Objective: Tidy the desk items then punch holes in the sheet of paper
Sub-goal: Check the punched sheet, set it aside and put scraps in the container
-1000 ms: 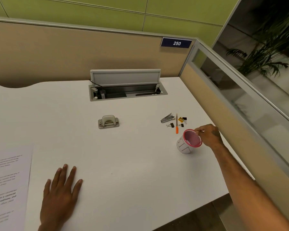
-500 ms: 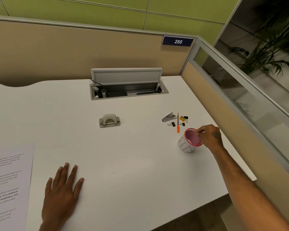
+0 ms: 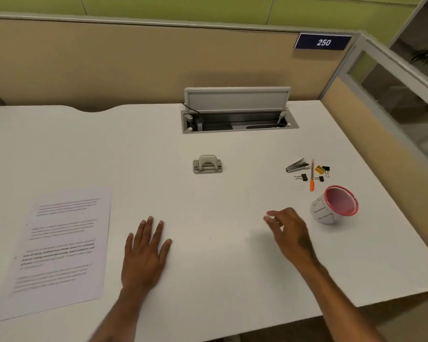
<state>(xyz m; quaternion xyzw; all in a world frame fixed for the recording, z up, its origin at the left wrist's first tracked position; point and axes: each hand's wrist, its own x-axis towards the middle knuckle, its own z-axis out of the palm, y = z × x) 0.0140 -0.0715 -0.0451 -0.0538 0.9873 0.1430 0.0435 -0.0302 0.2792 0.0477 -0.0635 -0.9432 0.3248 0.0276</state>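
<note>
Head view: white desk (image 3: 220, 262) against tan partition (image 3: 134, 65); left hand (image 3: 143, 255) flat, right hand (image 3: 289, 233) loosely spread, empty.

White desk (image 3: 232, 243), pink-rimmed white cup (image 3: 331, 208), orange pen (image 3: 312, 177), perhaps yellow clip (image 3: 319, 169)

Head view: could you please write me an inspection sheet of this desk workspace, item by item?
Surface: white desk, bare between the things.
Job's things: sheet of paper at front left; hole punch mid-desk, apart from it; pink-rimmed cup at right.
Clutter: orange pen, binder clips and a small metal tool lie loose behind the cup.
Hands: left hand flat on the desk; right hand relaxed, holds nothing, left of the cup.
Cables: one black cable at the open cable hatch.
Surroundings: beige partition, sign "250", glass panel at right.
</note>
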